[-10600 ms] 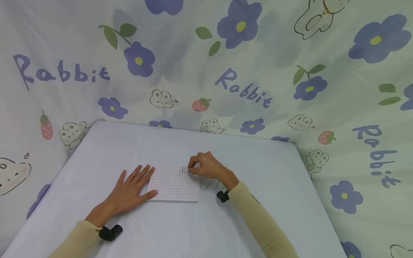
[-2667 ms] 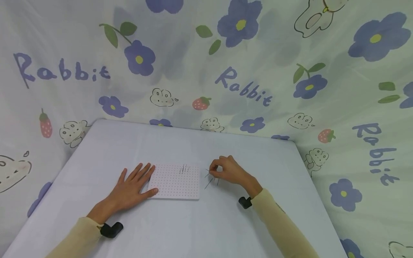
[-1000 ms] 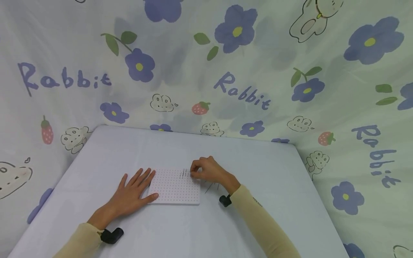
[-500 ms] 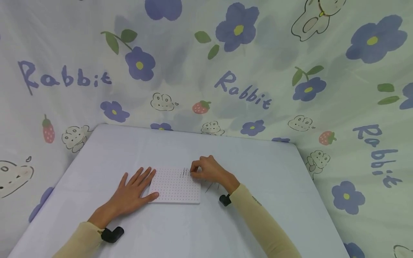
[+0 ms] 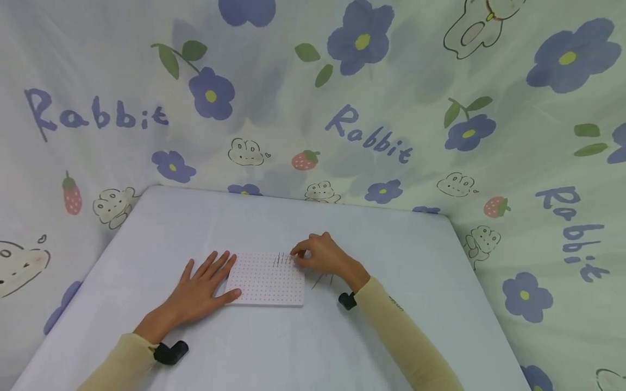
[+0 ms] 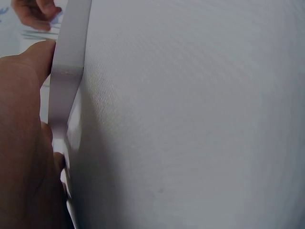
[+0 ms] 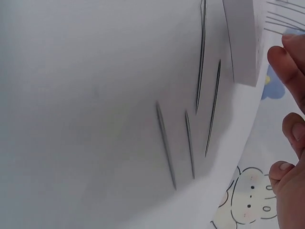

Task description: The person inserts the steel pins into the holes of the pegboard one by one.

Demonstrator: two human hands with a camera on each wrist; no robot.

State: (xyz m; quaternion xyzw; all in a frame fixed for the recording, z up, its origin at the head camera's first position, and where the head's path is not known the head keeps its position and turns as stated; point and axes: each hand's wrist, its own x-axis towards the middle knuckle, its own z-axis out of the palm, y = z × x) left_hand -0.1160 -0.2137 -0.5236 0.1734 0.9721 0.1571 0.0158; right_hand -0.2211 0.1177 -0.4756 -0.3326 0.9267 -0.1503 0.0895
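A white, flat, rectangular board with a grid of small dark dots (image 5: pixel 264 285) lay on a white table (image 5: pixel 293 347), dotted face up. The person's left hand (image 5: pixel 199 291) lay at the board's left edge, fingers straight and spread wide, thumb resting on the dotted face. Near the far right corner, a row of thin dark metal needles (image 5: pixel 279 259) stood in the board, leaning slightly. The right hand (image 5: pixel 325 256) was at the right end of this row, its thumb and index finger narrowly spaced; whether they pinched a needle could not be determined. On the table, just beside the board's right side, lay four loose grey metal needles (image 7: pixel 190 144), apart from one another. A white cloth printed with blue flowers, rabbits and lettering (image 5: pixel 274 98) hung behind the table.
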